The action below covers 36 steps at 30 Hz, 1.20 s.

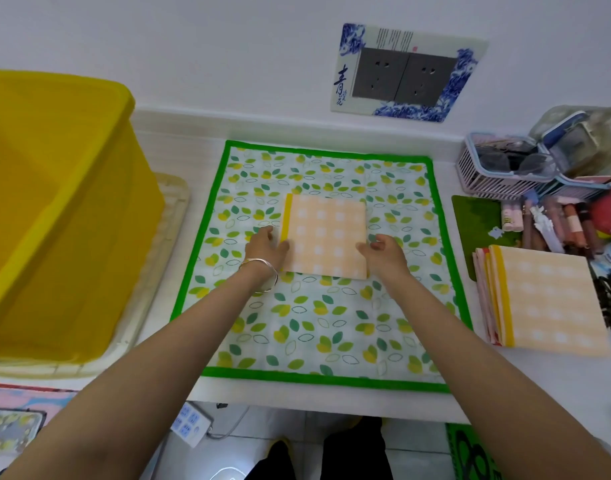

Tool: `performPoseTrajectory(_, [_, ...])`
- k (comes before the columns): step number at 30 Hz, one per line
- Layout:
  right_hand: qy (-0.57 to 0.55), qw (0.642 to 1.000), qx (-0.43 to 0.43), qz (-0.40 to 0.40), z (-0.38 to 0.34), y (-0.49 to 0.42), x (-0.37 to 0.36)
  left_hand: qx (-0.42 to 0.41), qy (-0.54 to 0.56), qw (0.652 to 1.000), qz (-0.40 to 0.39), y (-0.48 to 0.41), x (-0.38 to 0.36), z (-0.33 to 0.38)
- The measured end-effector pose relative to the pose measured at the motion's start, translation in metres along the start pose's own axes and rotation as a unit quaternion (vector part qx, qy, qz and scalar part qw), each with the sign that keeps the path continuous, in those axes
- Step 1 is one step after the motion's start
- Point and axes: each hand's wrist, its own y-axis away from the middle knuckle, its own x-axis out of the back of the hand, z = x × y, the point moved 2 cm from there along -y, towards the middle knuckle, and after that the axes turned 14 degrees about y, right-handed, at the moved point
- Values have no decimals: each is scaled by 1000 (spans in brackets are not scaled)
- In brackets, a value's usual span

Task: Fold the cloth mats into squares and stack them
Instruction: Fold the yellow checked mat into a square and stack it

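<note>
A: Looking at the middle of the table, I see one orange checked mat already folded to a square, lying flat on the big leaf-print mat with the green border.

B: And the hands?

A: The left hand has its fingers resting on the near left edge of the square, by the yellow trim. The right hand is at the right edge, loosely curled and open; whether it touches the cloth I cannot tell. Neither hand is pinching anything.

B: So this fold looks finished?

A: I'd judge so. The edges sit even, and the hands flank it as if to square it up or lift it.

B: Where does it go?

A: Likely onto the stack of folded mats at the right, near the basket and clutter. Several squares lie there already.

B: What is left?

A: Moving this one across. The yellow bin on the left shows no cloth from here, so I cannot say whether more wait.
</note>
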Motion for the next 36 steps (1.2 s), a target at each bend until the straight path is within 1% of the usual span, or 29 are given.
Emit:
performPoseTrajectory(3, [-44, 998, -46, -21, -6, -13, 0, 50, 30, 998, -11, -5, -1, 10])
performPoseTrajectory(6, [-36, 997, -58, -43, -9, -17, 2, 74, 9, 997, -30, -11, 3, 14])
performPoseTrajectory(8, [-45, 994, -61, -83, -11, -18, 5, 87, 17, 995, -40, -15, 6, 15])
performPoseTrajectory(12, [-131, 976, -100, -142, -9, -19, 13, 96, 53, 993, -48, -11, 3, 22])
performPoseTrajectory(14, [-177, 966, -99, -160, -5, -16, 25, 91, 86, 991, -53, -6, -3, 30])
performPoseTrajectory(16, [-223, 956, -84, -169, 0, -13, 42, 95, 146, 982, -78, 2, -12, 42])
performPoseTrajectory(18, [-241, 956, -71, -155, 11, -11, 66, 82, 180, 973, -116, 9, -25, 58])
performPoseTrajectory(21, [-242, 963, -63, -103, 34, -5, 113, 66, 205, 961, -173, 26, -56, 87])
performPoseTrajectory(25, [-246, 967, -38, -55, 71, 6, 187, 95, 225, 935, -258, 59, -112, 122])
performPoseTrajectory(28, [-198, 979, -50, 1, 104, 12, 234, 100, 225, 916, -318, 81, -159, 137])
performPoseTrajectory(31, [-149, 985, -75, 40, 138, 15, 264, 80, 186, 916, -346, 96, -201, 137])
performPoseTrajectory(33, [-120, 988, -82, 56, 154, 17, 276, 82, 168, 916, -356, 105, -223, 133])
performPoseTrajectory(36, [-84, 989, -94, 76, 173, 18, 284, 74, 140, 921, -356, 113, -248, 123])
